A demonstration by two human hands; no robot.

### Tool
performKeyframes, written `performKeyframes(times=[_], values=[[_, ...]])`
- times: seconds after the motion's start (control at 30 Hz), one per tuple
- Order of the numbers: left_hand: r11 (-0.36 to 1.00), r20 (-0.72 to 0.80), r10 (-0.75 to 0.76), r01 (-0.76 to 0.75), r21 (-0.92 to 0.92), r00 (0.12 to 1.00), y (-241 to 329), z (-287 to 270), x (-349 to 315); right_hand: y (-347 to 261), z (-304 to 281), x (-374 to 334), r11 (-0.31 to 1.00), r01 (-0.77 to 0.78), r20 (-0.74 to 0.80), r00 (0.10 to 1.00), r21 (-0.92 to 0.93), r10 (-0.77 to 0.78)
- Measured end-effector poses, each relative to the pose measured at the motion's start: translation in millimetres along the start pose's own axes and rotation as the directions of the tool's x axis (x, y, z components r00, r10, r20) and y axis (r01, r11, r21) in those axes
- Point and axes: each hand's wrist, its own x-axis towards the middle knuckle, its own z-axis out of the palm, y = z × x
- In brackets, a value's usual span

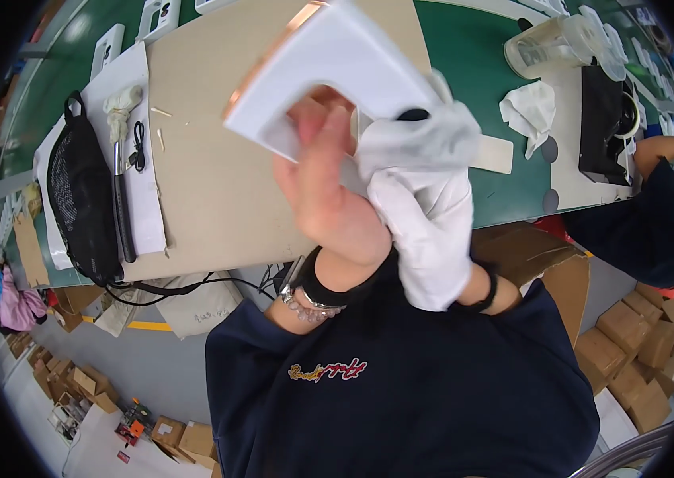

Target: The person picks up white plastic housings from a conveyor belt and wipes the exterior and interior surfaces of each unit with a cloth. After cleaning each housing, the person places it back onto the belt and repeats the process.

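Note:
A white plastic housing with a copper-coloured trim along one edge is held up, tilted, above the table. My bare left hand grips it, the fingers reaching into the curved opening on its near side. At its right end, a greyish-white cloth presses against the housing. My right hand, in a white glove, is closed around this cloth; its fingertips are hidden in the folds. A dark oval spot shows where cloth and housing meet.
To the left lie a black mesh pouch, a cloth-wrapped black-handled tool and cotton swabs. On the right stand a clear plastic jar, a crumpled white cloth and a black box. A co-worker's arm is at far right.

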Motion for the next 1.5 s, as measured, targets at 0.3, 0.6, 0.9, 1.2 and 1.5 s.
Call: performKeyframes(times=[0.3, 0.6, 0.9, 1.2, 1.5], values=[[0.713, 0.166, -0.604, 0.622, -0.324, 0.779, 20, -4, -1, -8, -38, 18, 0.991, -0.020, 0.246, 0.968, -0.132, 0.053], [0.879, 0.443, -0.439, 0.271, 0.392, 0.782, 19, -5, 11, -27, -25, 19, 0.943, 0.079, 0.264, 0.964, -0.324, 0.010], [0.985, 0.418, -0.133, 0.071, 0.159, 0.899, 21, -6, 5, -10, -6, 24, 0.555, 0.526, 0.531, 0.830, -0.644, -0.169], [0.745, 0.409, -0.559, 0.653, -0.134, 0.721, 32, 2, 22, -36, 4, 18, -0.151, 0.917, 0.928, 0.373, -0.369, 0.002], [0.549, 0.438, -0.628, 0.765, -0.336, 0.643, 33, 0, 22, -79, -45, 36, 0.098, 0.970, 0.941, 0.189, -0.224, 0.281]])
